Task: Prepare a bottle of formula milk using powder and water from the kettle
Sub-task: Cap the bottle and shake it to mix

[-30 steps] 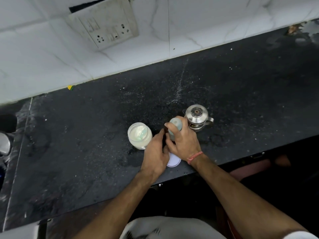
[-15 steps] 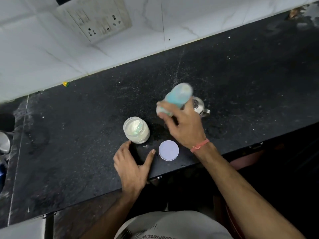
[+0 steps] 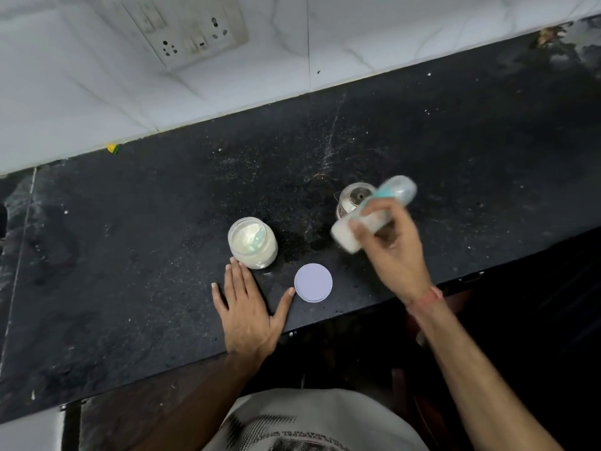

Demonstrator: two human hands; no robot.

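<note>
My right hand [image 3: 393, 252] grips a baby bottle [image 3: 374, 213] with a teal collar and milky white contents, tilted on its side above the counter and blurred by motion. Just behind it stands a small steel kettle [image 3: 353, 198], partly hidden by the bottle. An open clear jar of white powder [image 3: 253, 242] with a teal scoop inside stands left of centre. Its round white lid [image 3: 313, 282] lies flat near the counter's front edge. My left hand [image 3: 248, 307] rests flat on the counter, fingers spread, between jar and lid, fingertips almost touching the jar.
The black stone counter [image 3: 162, 222] runs left to right with a white tiled wall behind. A switch and socket plate [image 3: 188, 30] is on the wall. A small yellow-green scrap [image 3: 113, 148] lies at the wall's foot. The counter's front edge is by my body.
My left hand let go of the bottle and settled flat on the counter. My right hand lifted the bottle and swings it, tilted, from left of the kettle to its right.
</note>
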